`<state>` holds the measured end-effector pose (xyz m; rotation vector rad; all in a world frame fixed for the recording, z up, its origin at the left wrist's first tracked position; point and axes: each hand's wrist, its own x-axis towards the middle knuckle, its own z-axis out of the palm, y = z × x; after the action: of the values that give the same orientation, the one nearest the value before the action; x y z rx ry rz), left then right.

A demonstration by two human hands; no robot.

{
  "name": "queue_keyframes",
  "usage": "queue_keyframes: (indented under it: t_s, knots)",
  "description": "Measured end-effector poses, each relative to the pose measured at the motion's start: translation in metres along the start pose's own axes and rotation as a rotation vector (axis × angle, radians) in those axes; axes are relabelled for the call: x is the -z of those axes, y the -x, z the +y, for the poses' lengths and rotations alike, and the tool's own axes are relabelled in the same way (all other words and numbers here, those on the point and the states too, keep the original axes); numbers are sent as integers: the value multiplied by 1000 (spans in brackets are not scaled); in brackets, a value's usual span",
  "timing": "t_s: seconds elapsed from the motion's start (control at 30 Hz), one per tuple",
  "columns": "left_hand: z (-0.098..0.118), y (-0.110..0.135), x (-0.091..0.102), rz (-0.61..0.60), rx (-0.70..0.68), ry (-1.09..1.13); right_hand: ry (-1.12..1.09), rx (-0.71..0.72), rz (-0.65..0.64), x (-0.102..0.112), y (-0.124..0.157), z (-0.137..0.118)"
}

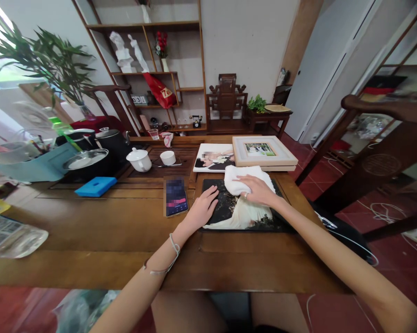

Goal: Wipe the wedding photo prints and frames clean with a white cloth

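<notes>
A dark photo print (243,213) with a white dress on it lies flat on the wooden table (101,231) in front of me. My left hand (202,208) rests flat on its left edge, fingers spread. My right hand (259,189) presses a folded white cloth (245,178) onto the top of the print. A phone (175,196) with a lit screen lies just left of my left hand.
Behind the print lie another photo (214,157) and a stacked light frame (264,151). A white teapot (139,159), cup (168,157), kettles (113,138) and a blue box (95,186) stand at the left. A dark wooden chair (385,138) stands at the right.
</notes>
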<state>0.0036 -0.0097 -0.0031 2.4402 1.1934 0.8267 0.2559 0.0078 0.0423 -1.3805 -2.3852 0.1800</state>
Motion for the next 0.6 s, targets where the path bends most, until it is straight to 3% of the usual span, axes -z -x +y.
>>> queue_keyframes:
  t_s: [0.2,0.3,0.4,0.6]
  knots:
    - [5,0,4,-33,34,-22,-35,174,-18,2,79,-41]
    - [7,0,5,-42,37,-23,-79,241,-74,6,102,-54]
    - [6,1,4,-39,27,-30,-80,190,-84,8,93,-43]
    - [3,1,3,-21,12,-27,-8,-12,-24,8,22,17]
